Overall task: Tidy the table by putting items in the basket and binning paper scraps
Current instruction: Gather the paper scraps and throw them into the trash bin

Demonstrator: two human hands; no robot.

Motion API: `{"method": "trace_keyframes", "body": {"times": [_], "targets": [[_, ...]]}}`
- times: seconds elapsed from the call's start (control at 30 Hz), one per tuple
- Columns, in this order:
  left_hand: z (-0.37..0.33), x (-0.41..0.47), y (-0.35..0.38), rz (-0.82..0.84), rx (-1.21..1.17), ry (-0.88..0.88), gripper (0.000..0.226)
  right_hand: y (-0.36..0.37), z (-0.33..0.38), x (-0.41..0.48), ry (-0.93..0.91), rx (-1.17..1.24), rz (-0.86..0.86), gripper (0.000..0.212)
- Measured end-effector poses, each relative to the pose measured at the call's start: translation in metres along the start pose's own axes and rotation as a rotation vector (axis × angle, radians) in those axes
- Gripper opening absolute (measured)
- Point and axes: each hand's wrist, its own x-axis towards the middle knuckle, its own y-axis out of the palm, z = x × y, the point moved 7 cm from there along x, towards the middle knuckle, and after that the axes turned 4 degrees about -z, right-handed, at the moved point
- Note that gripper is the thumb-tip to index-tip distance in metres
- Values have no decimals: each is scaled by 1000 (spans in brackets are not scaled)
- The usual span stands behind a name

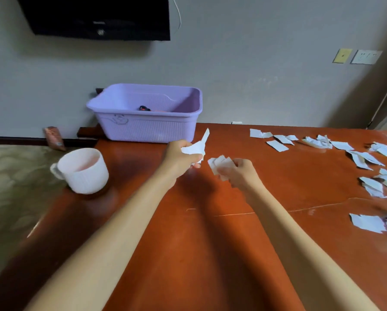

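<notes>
Both forearms reach out side by side over the glossy red-brown wooden table [188,248], the hands close together above its middle, probably so the gathered paper can be pooled into one handful before binning. The left hand [180,160] has its grip curled tight round a crumpled bunch of white paper scraps [195,149], with one strip poking up past the knuckles. The right hand [243,173], wrist turned inward, pinches a fan of small white paper pieces [219,164] in a closed grip and points them toward the left hand. Many loose pale paper scraps [277,145] lie scattered along the table's right side, well apart from the small white ribbed plastic bin [84,176] at its left edge. The lilac plastic basket [147,131] stands at the far edge, holding a dark item [144,108] I cannot identify.
</notes>
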Motion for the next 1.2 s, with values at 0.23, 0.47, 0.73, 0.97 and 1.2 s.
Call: {"method": "trace_keyframes", "body": {"times": [0.23,0.47,0.73,0.97,1.2], "targets": [[57,-107,-119,-184,28,-108,7,102,38,-122,-76,116,339,19],[133,-216,-275,-529,-54,-260,12,243,66,-240,-173,133,570,13],[246,-294,-394,-849,-80,-445,44,417,50,-344,-169,15,819,25],[390,-325,-420,-854,-152,-755,14,527,-59,-343,28,-325,849,28],[490,-320,-399,-697,-172,-981,22,555,-141,-325,200,-510,960,34]]}}
